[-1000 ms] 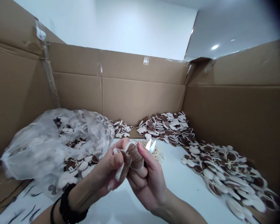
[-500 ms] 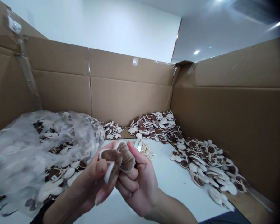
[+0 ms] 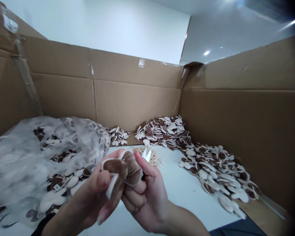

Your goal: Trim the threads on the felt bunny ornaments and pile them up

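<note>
A brown plush piece with a white fuzzy edge [image 3: 115, 168], folded and rounded into lobes, is held up over the white table [image 3: 184, 200]. My left hand [image 3: 98, 186] is closed on its left part, thumb pressing on the front. My right hand [image 3: 147, 193] pinches its right lobe [image 3: 132, 168] between thumb and curled fingers. Pointed scissors blades [image 3: 146, 154] stick out beyond my right thumb, slightly apart; the handles are mostly hidden in that hand.
Cut cream cord bits [image 3: 156, 159] lie behind the hands. A clear plastic bag [image 3: 17, 164] of brown and white plush pieces fills the left. More pieces are heaped at the back [image 3: 159, 131] and right [image 3: 218, 170]. Cardboard walls [image 3: 135, 98] enclose the table.
The scissors blades have spread a little wider apart. Both hands keep hold of the plush piece, and its left part has shifted slightly left and down.
</note>
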Available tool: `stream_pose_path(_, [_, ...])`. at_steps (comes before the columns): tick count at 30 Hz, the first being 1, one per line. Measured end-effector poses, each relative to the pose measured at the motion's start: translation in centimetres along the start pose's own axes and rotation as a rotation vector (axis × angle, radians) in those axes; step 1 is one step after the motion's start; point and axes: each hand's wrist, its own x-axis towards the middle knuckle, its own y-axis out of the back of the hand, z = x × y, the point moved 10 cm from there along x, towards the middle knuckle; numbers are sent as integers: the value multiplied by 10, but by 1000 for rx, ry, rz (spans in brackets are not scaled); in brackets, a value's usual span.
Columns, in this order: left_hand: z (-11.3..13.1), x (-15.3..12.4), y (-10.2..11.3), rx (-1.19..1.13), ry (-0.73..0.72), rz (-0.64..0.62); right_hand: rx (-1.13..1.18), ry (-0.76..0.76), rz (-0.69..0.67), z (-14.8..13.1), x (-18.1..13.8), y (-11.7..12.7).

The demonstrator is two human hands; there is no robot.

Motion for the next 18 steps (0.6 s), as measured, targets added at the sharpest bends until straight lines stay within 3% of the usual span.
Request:
stream_pose_path(8, [10, -1, 0, 35, -33, 22, -36, 98, 14, -7, -1, -4])
stream_pose_path(10, [24, -5, 13, 138, -124, 154, -73, 109, -29, -8, -1, -9])
stream_pose_path(14, [65, -34, 36, 483, -470, 521, -133, -12, -148, 3, -1, -19])
stream_pose_path(18, [62, -32, 29, 756, -411, 521, -128, -106, -146, 14, 1, -16])
